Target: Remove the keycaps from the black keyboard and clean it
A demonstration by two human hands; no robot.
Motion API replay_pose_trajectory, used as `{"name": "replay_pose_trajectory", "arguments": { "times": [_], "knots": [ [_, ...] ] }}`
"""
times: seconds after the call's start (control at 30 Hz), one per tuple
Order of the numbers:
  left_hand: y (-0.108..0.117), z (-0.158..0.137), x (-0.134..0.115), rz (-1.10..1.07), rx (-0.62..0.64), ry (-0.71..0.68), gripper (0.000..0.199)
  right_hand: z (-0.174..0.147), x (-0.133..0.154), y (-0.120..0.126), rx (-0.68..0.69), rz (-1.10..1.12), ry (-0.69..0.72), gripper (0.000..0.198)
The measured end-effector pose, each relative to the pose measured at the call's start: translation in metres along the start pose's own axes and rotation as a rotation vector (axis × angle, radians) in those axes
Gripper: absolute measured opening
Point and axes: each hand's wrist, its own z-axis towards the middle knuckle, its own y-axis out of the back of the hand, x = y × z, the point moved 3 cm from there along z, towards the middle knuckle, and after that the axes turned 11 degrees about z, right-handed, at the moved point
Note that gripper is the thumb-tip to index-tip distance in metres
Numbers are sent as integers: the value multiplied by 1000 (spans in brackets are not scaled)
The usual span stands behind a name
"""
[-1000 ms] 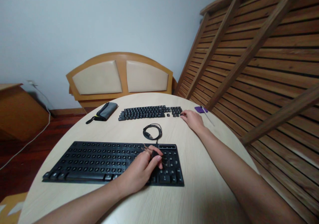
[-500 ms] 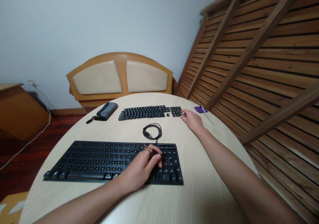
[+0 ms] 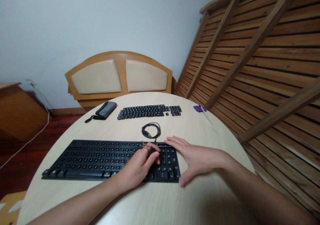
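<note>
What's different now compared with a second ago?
The right hand has left the right end of the loose keycaps and come back toward the person, now spread open at the keyboard's right end, with no keycap visible in its grasp. The left hand still holds the thin wire tool over the keyboard; the coiled cable and grey pouch look unmoved.

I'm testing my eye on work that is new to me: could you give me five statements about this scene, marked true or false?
1. The coiled keyboard cable lies between the keyboard and the loose keycaps. True.
2. The right hand is at the loose keycaps. False: it is spread open at the keyboard's right end.
3. The left hand is over the keyboard. True.
4. The keyboard has no keycaps on it. False: some sit along its near edge.
5. The grey pouch lies left of the loose keycaps. True.
</note>
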Motion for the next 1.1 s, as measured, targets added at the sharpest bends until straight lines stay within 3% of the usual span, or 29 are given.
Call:
{"name": "replay_pose_trajectory", "arguments": {
  "times": [0.13, 0.5, 0.67, 0.87, 1.1],
  "knots": [
    [3, -2, 1, 49, 14, -21, 32, 3, 7, -20, -2, 25, -4, 129],
    [10, -7, -11, 210, 32, -70, 29, 24, 13, -35, -54, 131, 158, 114],
    [9, -6, -11, 196, 68, -85, 26, 15, 13, -39, -110, 98, 147, 93],
    [5, -7, -16, 132, 97, -75, 20, 7, 20, -40, -182, 20, 162, 54],
    [-1, -7, -14, 125, 133, -51, 21, 9, 23, -39, -201, -20, 218, 43]
  ]
}}
